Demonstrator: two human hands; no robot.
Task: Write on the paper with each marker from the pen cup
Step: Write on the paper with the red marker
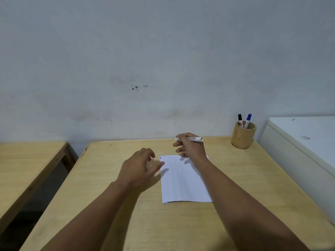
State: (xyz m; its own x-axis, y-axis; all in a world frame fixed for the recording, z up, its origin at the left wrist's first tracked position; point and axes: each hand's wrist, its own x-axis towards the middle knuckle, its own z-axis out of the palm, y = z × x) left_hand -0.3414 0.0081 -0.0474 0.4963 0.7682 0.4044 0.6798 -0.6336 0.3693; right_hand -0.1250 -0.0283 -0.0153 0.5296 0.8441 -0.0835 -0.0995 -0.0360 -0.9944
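Observation:
A white sheet of paper [183,180] lies on the wooden table [244,187], with a tiny blue mark at its top left corner. My right hand [190,148] hovers over the paper's far edge, shut on a white marker [196,139] held level, its uncapped tip pointing left. My left hand [139,167] floats just left of the paper, fingers spread and curled, holding nothing. A bamboo pen cup [243,136] stands at the table's far right corner with a black-capped marker [240,119] and a blue-capped marker [248,119] upright in it.
A white cabinet or appliance [304,142] stands against the table's right side. A second wooden table [23,163] sits to the left across a dark gap. A stained pale wall [163,60] rises right behind the table's far edge.

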